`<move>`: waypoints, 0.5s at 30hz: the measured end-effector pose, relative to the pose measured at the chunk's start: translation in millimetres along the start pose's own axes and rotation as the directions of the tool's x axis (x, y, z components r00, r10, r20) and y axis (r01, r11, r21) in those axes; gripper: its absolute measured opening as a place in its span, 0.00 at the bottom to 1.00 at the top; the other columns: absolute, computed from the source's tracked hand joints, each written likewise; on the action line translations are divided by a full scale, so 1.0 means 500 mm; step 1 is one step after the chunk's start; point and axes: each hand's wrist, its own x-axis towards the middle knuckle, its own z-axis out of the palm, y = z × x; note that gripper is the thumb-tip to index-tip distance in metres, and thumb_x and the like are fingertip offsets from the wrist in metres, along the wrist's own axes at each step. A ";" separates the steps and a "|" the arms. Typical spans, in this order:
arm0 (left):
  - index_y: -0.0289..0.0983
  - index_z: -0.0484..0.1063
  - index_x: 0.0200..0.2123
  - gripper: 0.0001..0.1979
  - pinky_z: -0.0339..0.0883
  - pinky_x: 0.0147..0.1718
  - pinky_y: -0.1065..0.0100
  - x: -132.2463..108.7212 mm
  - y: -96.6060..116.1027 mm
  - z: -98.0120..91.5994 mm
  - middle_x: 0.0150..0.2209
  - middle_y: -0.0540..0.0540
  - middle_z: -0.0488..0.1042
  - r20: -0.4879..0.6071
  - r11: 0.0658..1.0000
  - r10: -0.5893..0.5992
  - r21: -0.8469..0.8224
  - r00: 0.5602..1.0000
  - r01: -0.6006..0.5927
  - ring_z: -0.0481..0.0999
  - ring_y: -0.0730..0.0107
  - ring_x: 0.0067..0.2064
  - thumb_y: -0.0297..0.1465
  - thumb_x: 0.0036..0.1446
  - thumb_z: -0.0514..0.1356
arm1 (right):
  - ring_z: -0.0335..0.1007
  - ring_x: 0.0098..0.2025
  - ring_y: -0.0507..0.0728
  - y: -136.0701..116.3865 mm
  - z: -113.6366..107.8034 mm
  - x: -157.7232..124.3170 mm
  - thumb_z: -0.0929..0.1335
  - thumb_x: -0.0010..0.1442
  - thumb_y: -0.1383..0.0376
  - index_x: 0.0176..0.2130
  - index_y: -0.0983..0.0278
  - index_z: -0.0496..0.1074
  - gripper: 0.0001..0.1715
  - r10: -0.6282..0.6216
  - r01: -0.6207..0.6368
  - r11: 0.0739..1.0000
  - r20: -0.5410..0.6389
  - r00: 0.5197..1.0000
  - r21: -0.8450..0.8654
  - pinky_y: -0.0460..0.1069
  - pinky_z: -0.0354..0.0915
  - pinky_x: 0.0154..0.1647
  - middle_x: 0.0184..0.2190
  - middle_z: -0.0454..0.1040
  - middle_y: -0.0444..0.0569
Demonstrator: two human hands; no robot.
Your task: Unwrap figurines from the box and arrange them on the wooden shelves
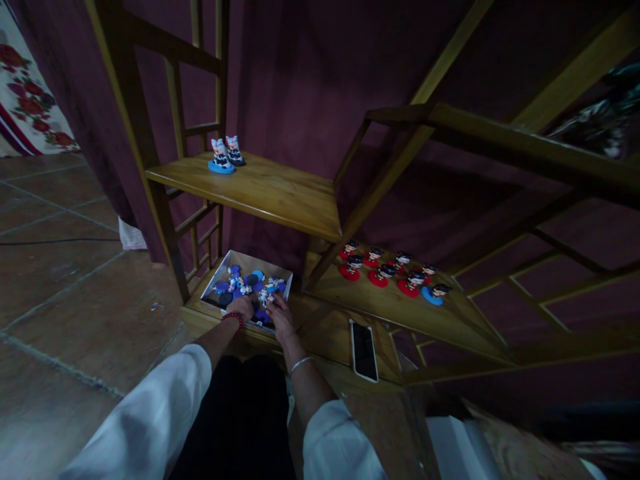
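A shallow cardboard box (212,279) on the bottom shelf holds several small figurines with blue, purple and black round bases. Both of my hands are over its near side. My left hand (241,308), with a red bead bracelet, reaches in among the figurines; its fingertips are hidden. My right hand (281,316), with a silvery bracelet, has its thumb and fingers closed around a small white-and-dark figurine (264,298) at the box's right half. Two white-and-black figurines stand on the upper left shelf (280,190), the front figurine (221,157) on a blue base.
Several red-based figurines (381,274) and a blue-based figurine (434,294) stand on the middle right shelf (350,300). A phone (365,351) lies on the lower board. Wooden posts (395,167) slant between shelves. A dark red curtain (300,87) hangs behind.
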 end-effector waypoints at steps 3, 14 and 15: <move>0.37 0.61 0.20 0.09 0.55 0.50 0.60 -0.004 0.003 -0.003 0.36 0.36 0.73 -0.119 0.980 -0.008 0.195 0.993 0.032 0.63 0.51 0.56 0.23 0.42 0.61 | 0.70 0.35 0.53 0.000 0.004 -0.002 0.71 0.40 0.59 0.42 0.60 0.73 0.26 -0.001 0.001 1.000 -0.008 1.000 0.008 0.46 0.66 0.33 0.37 0.75 0.46; 0.38 0.63 0.17 0.10 0.57 0.48 0.65 -0.016 0.002 -0.018 0.31 0.38 0.74 -0.097 0.976 0.092 0.206 0.991 -0.071 0.66 0.53 0.53 0.21 0.42 0.59 | 0.70 0.35 0.53 -0.018 0.022 -0.028 0.72 0.40 0.58 0.41 0.61 0.74 0.26 -0.027 0.026 0.999 0.024 0.999 0.041 0.47 0.66 0.34 0.36 0.75 0.47; 0.38 0.65 0.17 0.09 0.58 0.48 0.66 -0.020 0.004 -0.020 0.31 0.39 0.74 -0.106 0.972 0.108 0.218 0.988 -0.083 0.67 0.54 0.52 0.21 0.43 0.59 | 0.70 0.35 0.54 -0.019 0.023 -0.031 0.72 0.39 0.58 0.41 0.61 0.74 0.26 -0.031 0.030 0.999 0.023 0.999 0.039 0.47 0.66 0.34 0.36 0.75 0.47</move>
